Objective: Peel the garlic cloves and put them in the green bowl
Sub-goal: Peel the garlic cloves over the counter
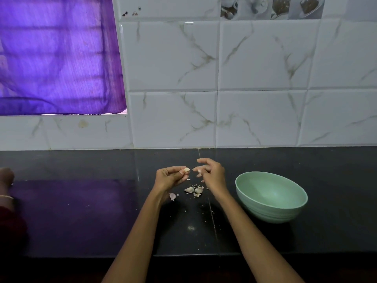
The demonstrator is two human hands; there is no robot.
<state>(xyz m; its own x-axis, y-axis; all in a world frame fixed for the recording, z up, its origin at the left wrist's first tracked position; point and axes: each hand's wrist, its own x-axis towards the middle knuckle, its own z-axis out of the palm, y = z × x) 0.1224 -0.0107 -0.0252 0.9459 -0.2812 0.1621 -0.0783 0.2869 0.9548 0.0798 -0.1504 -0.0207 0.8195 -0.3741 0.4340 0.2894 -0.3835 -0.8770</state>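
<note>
Garlic (186, 170) sits pinched in my left hand (169, 177); my right hand (210, 173) pinches peel (199, 174) (slippery!), so it might drop and miss the green bowl (271, 198).

The table (81, 211) is dark polished stone, glossy and reflective. The green bowl (271, 198) looks like smooth matt plastic. Papery garlic skins (193, 190) lie dry and thin. Wall tiles (265, 119) are glossy marbled ceramic; the purple curtain (57, 58) is sheer cloth.

Left hand (170, 177) fingers curled, pinching; right hand (211, 172) seemingly pinching too.
</note>
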